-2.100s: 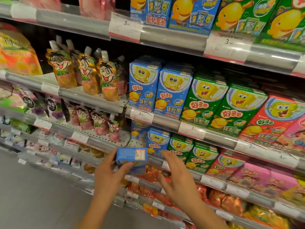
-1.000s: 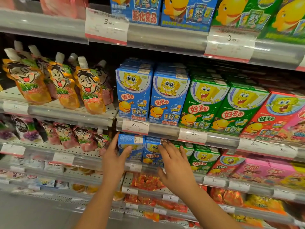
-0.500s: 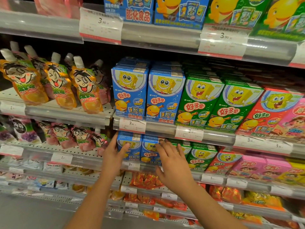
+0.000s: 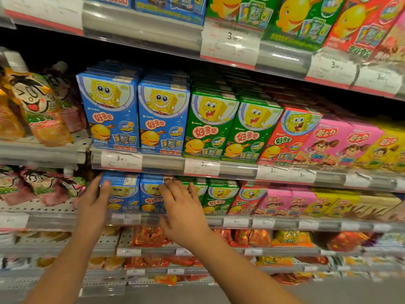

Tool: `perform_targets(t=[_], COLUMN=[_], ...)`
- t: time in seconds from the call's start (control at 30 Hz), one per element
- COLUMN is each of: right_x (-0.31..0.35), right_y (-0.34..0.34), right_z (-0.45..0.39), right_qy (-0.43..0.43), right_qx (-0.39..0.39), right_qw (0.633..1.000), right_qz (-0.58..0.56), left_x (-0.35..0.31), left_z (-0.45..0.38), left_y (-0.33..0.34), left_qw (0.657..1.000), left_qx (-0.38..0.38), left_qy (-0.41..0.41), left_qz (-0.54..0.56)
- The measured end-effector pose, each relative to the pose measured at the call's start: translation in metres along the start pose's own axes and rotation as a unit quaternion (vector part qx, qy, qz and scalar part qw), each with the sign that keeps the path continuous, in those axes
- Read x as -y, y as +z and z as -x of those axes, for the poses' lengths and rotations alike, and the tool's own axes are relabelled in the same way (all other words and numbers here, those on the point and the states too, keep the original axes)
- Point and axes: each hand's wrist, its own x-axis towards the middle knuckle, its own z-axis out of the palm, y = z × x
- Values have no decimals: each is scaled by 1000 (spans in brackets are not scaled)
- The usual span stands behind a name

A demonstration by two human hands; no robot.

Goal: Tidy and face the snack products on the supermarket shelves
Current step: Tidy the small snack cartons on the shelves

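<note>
The left hand (image 4: 93, 199) rests on the left edge of the leftmost blue snack box (image 4: 125, 194) on the lower shelf (image 4: 274, 223), thumb on its front, fingers hidden behind it, so the grip cannot be told. The right hand (image 4: 183, 212) lies flat, fingers spread and straight, against the second blue box (image 4: 151, 194). Both boxes stand upright, touching, beside green boxes (image 4: 220, 196).

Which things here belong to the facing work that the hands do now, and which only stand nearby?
In the job:
left hand, on the left blue box
right hand, fingers on the next blue box

Only nearby:
green boxes
pink boxes
upper blue boxes
jelly pouches
price tags
</note>
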Motion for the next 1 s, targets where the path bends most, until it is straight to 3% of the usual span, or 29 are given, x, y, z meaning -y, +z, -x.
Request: perform_targets(t=[0.3,0.67,1.0], right_x=[-4,-3,-6], right_y=[-2,-14,-33], right_z=[-3,-9,20], right_qy=[-9,-9,-51], right_qx=[16,33,-70], right_qw=[1000,999,996], right_qz=[10,25,-19], left_x=[-12,-13,-18], left_z=[17,22,33], left_y=[4,-2,-6], left_qw=[996,993,995], left_qx=[-34,-14,10], left_qy=[21,34,7], left_qz=[-74,-113,-104])
